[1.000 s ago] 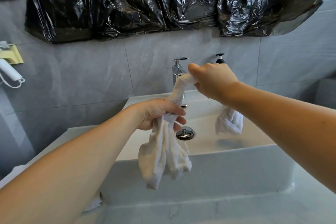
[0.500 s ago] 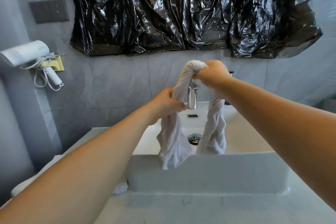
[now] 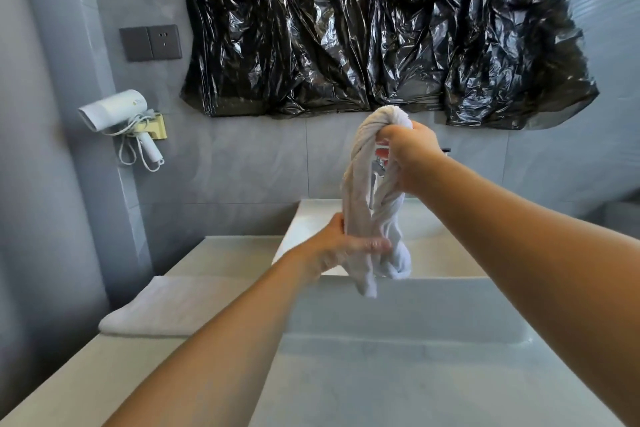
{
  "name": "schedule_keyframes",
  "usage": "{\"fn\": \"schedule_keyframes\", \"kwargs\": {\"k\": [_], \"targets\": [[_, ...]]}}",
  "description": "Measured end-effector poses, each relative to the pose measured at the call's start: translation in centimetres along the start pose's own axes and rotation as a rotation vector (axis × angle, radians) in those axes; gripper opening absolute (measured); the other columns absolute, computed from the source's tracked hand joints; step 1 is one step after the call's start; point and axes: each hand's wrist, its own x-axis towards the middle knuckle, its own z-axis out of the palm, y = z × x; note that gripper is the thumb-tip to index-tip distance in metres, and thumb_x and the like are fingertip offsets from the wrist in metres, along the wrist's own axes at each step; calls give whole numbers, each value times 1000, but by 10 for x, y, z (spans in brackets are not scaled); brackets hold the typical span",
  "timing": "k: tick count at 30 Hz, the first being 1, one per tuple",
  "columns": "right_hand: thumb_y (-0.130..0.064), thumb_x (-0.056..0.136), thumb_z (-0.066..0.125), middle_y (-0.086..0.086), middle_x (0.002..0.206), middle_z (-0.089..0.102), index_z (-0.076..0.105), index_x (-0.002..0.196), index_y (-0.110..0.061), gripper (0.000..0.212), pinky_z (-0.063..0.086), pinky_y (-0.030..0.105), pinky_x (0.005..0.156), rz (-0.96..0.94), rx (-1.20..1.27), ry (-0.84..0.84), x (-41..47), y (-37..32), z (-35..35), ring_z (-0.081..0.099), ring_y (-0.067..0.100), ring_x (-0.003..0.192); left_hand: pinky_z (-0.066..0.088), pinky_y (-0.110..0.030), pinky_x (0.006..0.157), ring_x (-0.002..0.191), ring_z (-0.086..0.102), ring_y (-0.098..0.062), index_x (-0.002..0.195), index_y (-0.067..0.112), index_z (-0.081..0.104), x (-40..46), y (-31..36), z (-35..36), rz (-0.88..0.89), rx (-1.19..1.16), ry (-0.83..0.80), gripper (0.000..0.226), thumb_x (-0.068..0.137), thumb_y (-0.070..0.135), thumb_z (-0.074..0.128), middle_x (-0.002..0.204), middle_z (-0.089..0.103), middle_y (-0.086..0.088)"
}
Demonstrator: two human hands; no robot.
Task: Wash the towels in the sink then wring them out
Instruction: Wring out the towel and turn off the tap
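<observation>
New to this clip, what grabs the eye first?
The twisted white towel at centre, looped above the sink: the right hand grips its top, the left hand clamps both strands lower down. Behind it, crinkled black plastic sheeting covers the upper wall. A white hair dryer hangs at left.

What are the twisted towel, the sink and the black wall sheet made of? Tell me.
Twisted towel: white terry-like cloth, soft looped nap. Sink: likely matte white ceramic or stone, smooth and dull. Black wall sheet: thin glossy plastic film, crinkled with sharp highlights.
</observation>
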Motion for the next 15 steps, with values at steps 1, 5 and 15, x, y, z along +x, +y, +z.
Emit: {"fn": "schedule_keyframes", "kwargs": {"k": [1,5,15], "targets": [[-1,84,57,13,102,72,66,101,-4,19,55,34,76,15,30,-5,-2,-1,1,67,23,88,57,-31,89,110,67,-12,128,22,58,-2,-3,9,-7,22,-8,58,77,24,85,119,70,1],[-2,81,56,6,86,70,62,94,-9,16,54,42,87,95,71,-47,-13,-6,-2,68,20,76,52,-23,85,95,70,-11,101,17,76,-11,-6,28,-89,49,159,28,77,28,81,96,77,5],[-4,87,55,4,94,67,60,105,-14,21,49,30,69,129,11,-171,-65,-12,-22,69,16,71,44,-18,42,49,56,-17,76,0,64,-78,18,2,-66,-77,500,16,83,-12,56,62,58,-12]]}}
